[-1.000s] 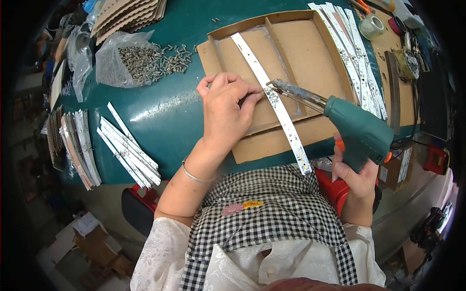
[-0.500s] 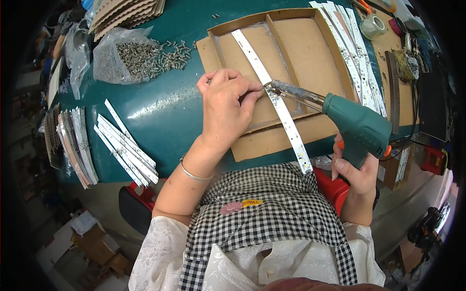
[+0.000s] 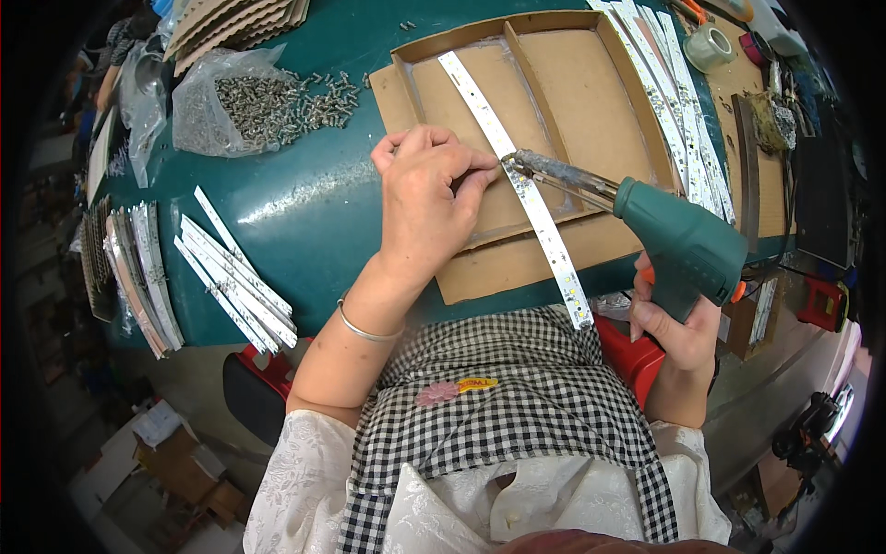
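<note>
Looking down from my remote seat, I see the white strip lying slantwise across the cardboard tray, just right of my left hand. Its long axis runs from upper left to lower right, the near end jutting past the tray toward the apron. My left hand is the nearer one, thumb and forefinger pinched at the strip's edge; I cannot tell what sits between them. My right hand grips the green soldering gun, its tip at mid-strip. The strip looks narrow, flat and dotted with small yellowish and dark parts.
</note>
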Demonstrator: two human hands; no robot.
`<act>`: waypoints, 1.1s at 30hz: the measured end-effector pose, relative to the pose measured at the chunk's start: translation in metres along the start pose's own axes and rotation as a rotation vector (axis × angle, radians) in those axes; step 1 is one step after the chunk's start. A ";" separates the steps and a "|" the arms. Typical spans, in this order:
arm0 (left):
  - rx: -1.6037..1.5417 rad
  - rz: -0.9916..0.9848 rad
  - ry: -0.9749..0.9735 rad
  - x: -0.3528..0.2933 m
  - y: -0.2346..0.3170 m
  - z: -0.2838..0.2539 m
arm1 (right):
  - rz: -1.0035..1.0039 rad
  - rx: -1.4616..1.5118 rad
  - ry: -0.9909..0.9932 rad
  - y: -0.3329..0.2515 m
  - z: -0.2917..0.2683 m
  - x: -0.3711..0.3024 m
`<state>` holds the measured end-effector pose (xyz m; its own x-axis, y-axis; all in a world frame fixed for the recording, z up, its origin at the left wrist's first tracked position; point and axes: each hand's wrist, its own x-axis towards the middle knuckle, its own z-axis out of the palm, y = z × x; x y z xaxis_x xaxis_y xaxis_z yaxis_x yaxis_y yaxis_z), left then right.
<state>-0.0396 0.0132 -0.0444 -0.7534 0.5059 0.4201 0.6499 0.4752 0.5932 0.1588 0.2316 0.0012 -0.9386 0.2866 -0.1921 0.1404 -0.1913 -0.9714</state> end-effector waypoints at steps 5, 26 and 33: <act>-0.010 0.002 0.003 0.001 -0.001 0.000 | -0.005 -0.029 -0.083 0.004 -0.009 -0.002; -0.013 -0.004 -0.022 0.001 0.003 -0.005 | -0.569 -0.145 0.581 -0.029 -0.028 -0.023; 0.117 0.173 -0.040 0.000 0.031 -0.022 | -0.554 -0.467 0.687 -0.005 -0.066 0.019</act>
<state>-0.0215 0.0121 -0.0105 -0.6266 0.6140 0.4800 0.7781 0.4579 0.4300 0.1615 0.3000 -0.0066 -0.5438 0.7326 0.4093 -0.0135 0.4800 -0.8772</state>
